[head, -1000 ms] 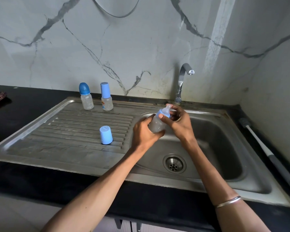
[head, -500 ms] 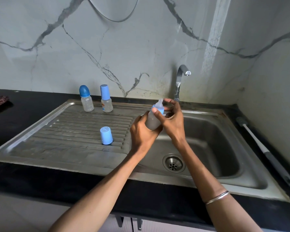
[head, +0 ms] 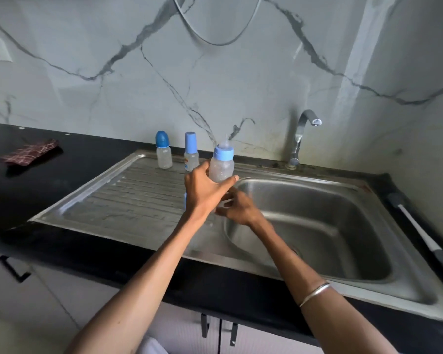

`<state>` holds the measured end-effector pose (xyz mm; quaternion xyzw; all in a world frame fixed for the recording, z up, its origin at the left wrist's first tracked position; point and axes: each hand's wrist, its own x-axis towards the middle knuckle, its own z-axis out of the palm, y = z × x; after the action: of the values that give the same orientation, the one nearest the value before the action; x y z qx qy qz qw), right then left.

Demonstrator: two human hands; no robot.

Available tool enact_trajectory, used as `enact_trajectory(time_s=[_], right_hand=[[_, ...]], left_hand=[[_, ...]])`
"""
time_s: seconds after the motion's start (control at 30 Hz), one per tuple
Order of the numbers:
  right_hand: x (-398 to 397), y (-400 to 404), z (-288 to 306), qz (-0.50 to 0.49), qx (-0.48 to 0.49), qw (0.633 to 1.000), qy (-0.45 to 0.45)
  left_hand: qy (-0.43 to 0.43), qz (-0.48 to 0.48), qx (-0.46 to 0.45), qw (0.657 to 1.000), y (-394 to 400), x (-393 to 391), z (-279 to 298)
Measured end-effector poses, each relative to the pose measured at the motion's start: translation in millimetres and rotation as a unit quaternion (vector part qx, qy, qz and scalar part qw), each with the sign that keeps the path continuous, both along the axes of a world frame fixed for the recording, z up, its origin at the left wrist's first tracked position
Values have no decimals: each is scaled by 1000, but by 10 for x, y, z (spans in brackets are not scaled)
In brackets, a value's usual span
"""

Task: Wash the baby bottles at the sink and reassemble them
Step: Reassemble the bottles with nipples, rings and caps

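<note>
Veined marble wall (head: 215, 80), black countertop (head: 49, 180)

You see a clear bottle (head: 221, 169) with a light blue collar mid-frame, a dark blue cap (head: 162, 139) behind, a maroon checked cloth (head: 30, 152) upper left, and grey-veined white marble wall (head: 113, 72).

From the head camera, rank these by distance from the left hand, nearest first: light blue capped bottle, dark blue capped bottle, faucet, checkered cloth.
Measured from the left hand:
1. Light blue capped bottle, just behind it on the drainboard.
2. Dark blue capped bottle, further left.
3. Faucet, back right.
4. Checkered cloth, far left on the counter.
</note>
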<state>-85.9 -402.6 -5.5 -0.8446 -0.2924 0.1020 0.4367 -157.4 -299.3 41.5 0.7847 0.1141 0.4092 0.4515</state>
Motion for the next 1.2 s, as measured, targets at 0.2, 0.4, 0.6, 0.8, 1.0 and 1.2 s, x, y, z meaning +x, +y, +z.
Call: enact_trajectory(time_s=[0.2,0.4,0.6,0.8,1.0,1.2], right_hand=[[-112,557,-83,20,-34,998,-58],[-77,687,-129,5,-8,999,-53],[42,354,61,-63,67,993,-67],[216,-327,377,-113,135,982,-66],[270,-950,555,-148,269,951,-46],[260,-1192,578,-136,374,917,-1]], left_hand=[[2,31,-4,1000,403,-191,83],[20,58,2,998,699,-276,7],[23,34,-7,999,650,-219,-69],[54,-29,-17,998,289,-27,-219],[96,-76,1,993,-206,257,-346],[134,-121,50,982,-637,445,-442]])
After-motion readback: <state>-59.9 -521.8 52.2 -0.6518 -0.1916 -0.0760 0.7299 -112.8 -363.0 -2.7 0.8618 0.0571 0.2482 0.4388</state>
